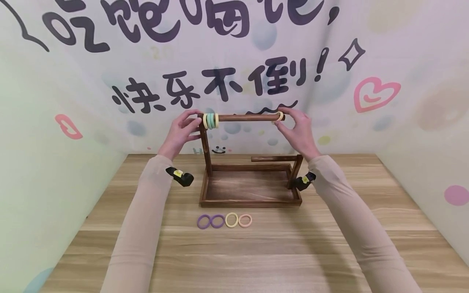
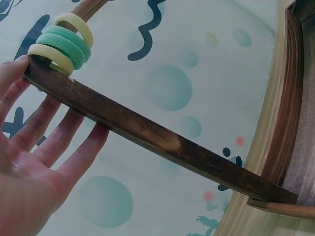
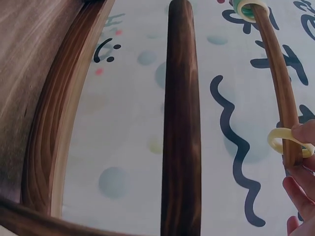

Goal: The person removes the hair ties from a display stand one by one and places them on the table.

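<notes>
In the head view my left hand (image 1: 183, 131) holds the top corner of the dark wooden rack's tall post (image 2: 147, 132), thumb at its upper end and the other fingertips along its edge. Two green rings (image 2: 66, 44) sit between two pale yellow rings (image 2: 74, 22) on the rack's upper bar (image 1: 245, 118), next to that post. At the bar's free right end, my right hand (image 1: 298, 130) pinches another pale yellow ring (image 3: 281, 140) between thumb and fingers. This ring encircles the bar near its tip.
A lower, shorter bar (image 1: 275, 158) juts left from the rack's right post. The rack's tray base (image 1: 253, 202) stands on the wooden table (image 1: 256, 260). Before it lie two purple rings (image 1: 203, 227), a yellow ring (image 1: 231, 225) and a peach ring (image 1: 245, 226). A printed backdrop (image 1: 146, 134) rises behind.
</notes>
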Tool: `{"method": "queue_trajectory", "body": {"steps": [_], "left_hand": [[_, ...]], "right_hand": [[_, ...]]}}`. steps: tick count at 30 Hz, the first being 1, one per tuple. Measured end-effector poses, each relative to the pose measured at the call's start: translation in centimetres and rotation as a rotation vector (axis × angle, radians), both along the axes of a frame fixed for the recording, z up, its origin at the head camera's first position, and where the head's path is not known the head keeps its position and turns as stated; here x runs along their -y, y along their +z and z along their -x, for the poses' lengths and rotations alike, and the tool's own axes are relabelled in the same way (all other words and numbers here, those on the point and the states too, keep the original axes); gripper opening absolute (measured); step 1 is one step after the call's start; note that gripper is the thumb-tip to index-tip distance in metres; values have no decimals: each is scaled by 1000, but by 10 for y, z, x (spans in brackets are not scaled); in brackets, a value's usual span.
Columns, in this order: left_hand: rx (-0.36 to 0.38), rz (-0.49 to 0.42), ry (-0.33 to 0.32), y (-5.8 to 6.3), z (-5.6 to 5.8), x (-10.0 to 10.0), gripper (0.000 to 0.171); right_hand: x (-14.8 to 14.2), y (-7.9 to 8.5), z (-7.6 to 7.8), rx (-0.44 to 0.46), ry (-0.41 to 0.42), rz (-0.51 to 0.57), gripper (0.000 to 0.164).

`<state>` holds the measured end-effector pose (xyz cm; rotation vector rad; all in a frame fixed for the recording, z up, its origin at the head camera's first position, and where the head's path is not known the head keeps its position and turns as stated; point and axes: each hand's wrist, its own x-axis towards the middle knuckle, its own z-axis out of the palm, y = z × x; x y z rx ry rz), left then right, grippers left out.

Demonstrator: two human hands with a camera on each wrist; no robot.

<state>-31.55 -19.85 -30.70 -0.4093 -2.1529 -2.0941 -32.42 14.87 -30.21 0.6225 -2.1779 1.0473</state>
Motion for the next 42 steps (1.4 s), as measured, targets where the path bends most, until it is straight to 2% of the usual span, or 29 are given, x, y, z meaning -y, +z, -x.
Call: {"method": "queue_trajectory", "body": {"steps": [8,19,31,38,42], "left_hand": [[-3,3,4,-1,0,0,25],[-5,-7,-4,-2,1,0,24],[0,-5,5,-2,1,0,24],[0,-6,-4,-2,2,2,25],[-3,-7,-4,-2,3,1,24]], "right_hand": [[-10,-2,0,4,-17,0,38],[-24,-5,-6,94,-32,42,38],[-30,-9,-18,103,-20,57,38],[-29,-14,-26,149,-8,71,39],[-27,-19,-30,131,14,73,38]]}}
